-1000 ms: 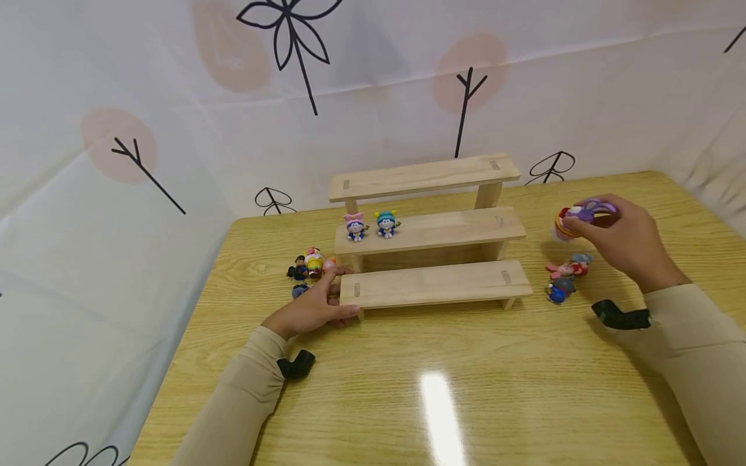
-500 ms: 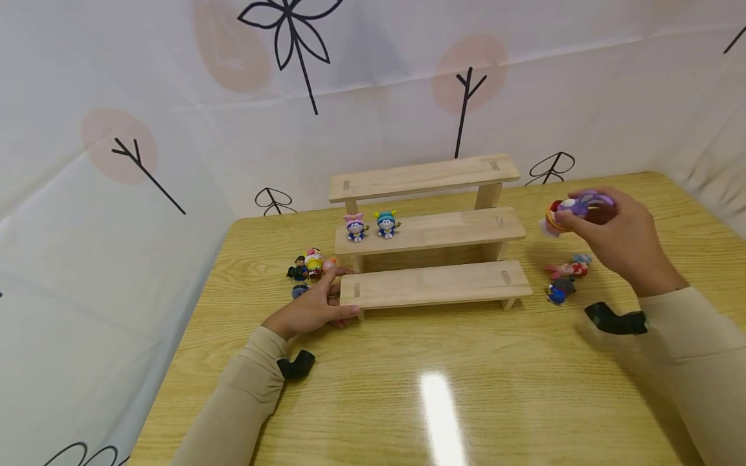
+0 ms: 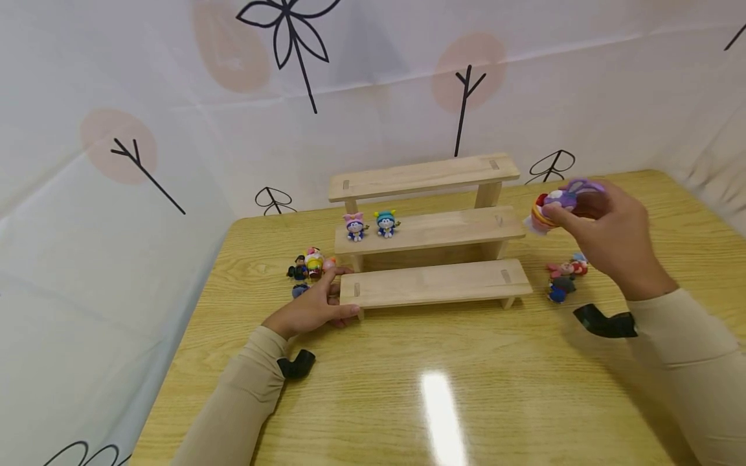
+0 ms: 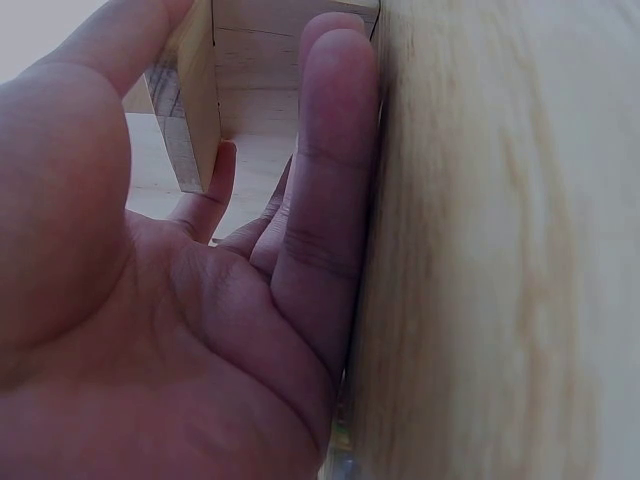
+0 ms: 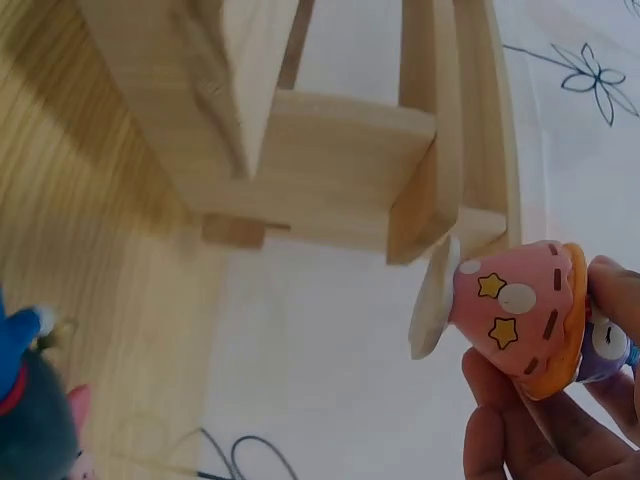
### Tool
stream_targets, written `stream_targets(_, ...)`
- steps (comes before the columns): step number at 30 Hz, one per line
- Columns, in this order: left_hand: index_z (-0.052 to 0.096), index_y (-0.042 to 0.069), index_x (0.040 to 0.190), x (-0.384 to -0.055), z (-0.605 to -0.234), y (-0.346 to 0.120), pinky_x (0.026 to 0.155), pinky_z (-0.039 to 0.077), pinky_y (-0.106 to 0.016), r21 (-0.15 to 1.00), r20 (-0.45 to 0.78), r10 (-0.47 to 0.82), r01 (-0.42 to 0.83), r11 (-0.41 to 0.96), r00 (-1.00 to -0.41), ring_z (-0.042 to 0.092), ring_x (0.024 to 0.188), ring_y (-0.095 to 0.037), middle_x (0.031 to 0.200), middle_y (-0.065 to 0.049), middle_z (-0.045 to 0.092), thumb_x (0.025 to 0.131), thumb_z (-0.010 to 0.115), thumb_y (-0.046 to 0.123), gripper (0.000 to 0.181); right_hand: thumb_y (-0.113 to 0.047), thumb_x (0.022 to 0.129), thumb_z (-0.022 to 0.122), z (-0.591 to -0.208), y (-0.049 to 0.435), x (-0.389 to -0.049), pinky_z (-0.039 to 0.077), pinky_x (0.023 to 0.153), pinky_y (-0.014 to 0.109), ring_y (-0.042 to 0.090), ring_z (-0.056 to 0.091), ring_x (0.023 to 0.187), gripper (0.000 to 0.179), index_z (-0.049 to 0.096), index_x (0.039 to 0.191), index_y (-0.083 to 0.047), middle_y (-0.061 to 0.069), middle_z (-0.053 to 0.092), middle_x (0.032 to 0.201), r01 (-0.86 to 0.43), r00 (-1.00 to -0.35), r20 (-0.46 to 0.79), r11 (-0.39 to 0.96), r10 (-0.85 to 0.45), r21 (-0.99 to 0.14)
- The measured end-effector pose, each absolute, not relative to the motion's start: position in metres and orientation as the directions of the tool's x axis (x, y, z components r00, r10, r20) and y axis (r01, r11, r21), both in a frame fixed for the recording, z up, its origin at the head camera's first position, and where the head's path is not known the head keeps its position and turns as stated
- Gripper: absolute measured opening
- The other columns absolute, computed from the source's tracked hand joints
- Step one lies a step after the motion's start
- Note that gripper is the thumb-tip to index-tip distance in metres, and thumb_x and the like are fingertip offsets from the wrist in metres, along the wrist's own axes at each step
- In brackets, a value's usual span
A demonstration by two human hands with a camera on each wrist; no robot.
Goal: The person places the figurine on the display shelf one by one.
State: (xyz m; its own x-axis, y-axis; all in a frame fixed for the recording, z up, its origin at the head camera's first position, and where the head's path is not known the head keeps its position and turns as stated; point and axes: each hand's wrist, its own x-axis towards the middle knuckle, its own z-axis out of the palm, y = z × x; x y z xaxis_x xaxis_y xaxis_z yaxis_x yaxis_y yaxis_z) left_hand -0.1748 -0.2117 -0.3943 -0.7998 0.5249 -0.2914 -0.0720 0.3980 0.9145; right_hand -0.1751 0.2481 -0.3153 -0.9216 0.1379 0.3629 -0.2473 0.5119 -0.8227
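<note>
Right hand (image 3: 618, 236) pinches purple-eared figurine (image 5: 520, 310) in its fingers, tilted, base toward wooden shelf (image 3: 431, 230). Left hand (image 3: 311, 309) grips lowest tier (image 3: 434, 283).

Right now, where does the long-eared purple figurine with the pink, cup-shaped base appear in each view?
Head: the long-eared purple figurine is right of centre, in the right hand.
Left wrist: not in it.
Right wrist: lower right, pink, cup-shaped base toward the picture's centre.
Shared landmark: the pale wooden three-tier shelf, at least partly visible in all three.
</note>
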Motion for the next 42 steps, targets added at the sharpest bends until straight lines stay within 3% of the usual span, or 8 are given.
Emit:
stream_targets(6, 0.021, 0.028, 0.152, -0.177, -0.396, -0.211, 0.078, 0.059, -0.038, 0.916, -0.288, 0.525, -0.071, 0.394, -0.801, 0.069, 0.096, -0.023, 0.137, -0.018, 0.056, 0.093, 0.073, 0.029, 0.079, -0.013, 0.088, 0.078, -0.304, 0.224, -0.182, 0.047, 0.073, 0.002, -0.010, 0.063, 0.083, 0.028, 0.064, 0.113, -0.014, -0.024, 0.064, 0.093, -0.335, -0.900, 0.428, 0.497, 0.083, -0.801)
stream_targets(15, 0.020, 0.026, 0.152, -0.176, -0.397, -0.212, 0.077, 0.059, -0.037, 0.918, -0.280, 0.524, -0.064, 0.392, -0.804, 0.069, 0.096, -0.023, 0.136, -0.020, 0.057, 0.093, 0.073, 0.028, 0.079, -0.010, 0.088, 0.077, -0.297, 0.177, -0.189, 0.048, 0.077, 0.004, -0.005, 0.063, 0.088, 0.036, 0.062, 0.119, -0.001, -0.016, 0.063, 0.101, -0.465, -0.863, 0.502, 0.475, -0.054, -0.748)
stream_targets(24, 0.021, 0.025, 0.151, -0.175, -0.397, -0.211, 0.077, 0.059, -0.038, 0.917, -0.279, 0.521, -0.064, 0.393, -0.807, 0.069, 0.092, -0.023, 0.134, -0.020, 0.057, 0.093, 0.074, 0.028, 0.079, -0.020, 0.089, 0.078, -0.297, 0.144, -0.197, 0.048, 0.077, 0.007, -0.004, 0.062, 0.088, 0.037, 0.064, 0.119, -0.004, 0.013, 0.071, 0.107, -0.460, -0.874, 0.477, 0.477, -0.093, -0.749)
stream_targets(32, 0.023, 0.026, 0.150, -0.176, -0.397, -0.210, 0.077, 0.060, -0.039, 0.914, -0.286, 0.513, -0.069, 0.400, -0.810, 0.070, 0.090, -0.023, 0.136, -0.021, 0.056, 0.093, 0.074, 0.027, 0.077, -0.026, 0.091, 0.076, -0.302, 0.124, -0.203, 0.048, 0.080, 0.009, 0.025, 0.068, 0.099, 0.041, 0.062, 0.122, -0.004, 0.016, 0.071, 0.110, -0.457, -0.881, 0.453, 0.479, -0.132, -0.749)
stream_targets(37, 0.023, 0.025, 0.150, -0.175, -0.396, -0.211, 0.077, 0.060, -0.038, 0.912, -0.290, 0.509, -0.072, 0.405, -0.810, 0.070, 0.090, -0.022, 0.135, -0.020, 0.056, 0.093, 0.074, 0.027, 0.077, -0.028, 0.092, 0.075, -0.306, 0.115, -0.207, 0.048, 0.082, 0.015, 0.027, 0.067, 0.100, 0.042, 0.061, 0.125, -0.004, 0.016, 0.070, 0.111, -0.454, -0.887, 0.435, 0.474, -0.158, -0.754)
stream_targets(42, 0.022, 0.025, 0.150, -0.175, -0.396, -0.211, 0.077, 0.060, -0.038, 0.911, -0.289, 0.511, -0.069, 0.406, -0.809, 0.070, 0.089, -0.022, 0.135, -0.020, 0.057, 0.094, 0.073, 0.025, 0.076, -0.027, 0.092, 0.075, -0.309, 0.108, -0.209, 0.044, 0.079, 0.010, 0.027, 0.065, 0.103, 0.042, 0.061, 0.126, -0.006, 0.016, 0.070, 0.113, -0.421, -0.904, 0.400, 0.485, -0.153, -0.766)
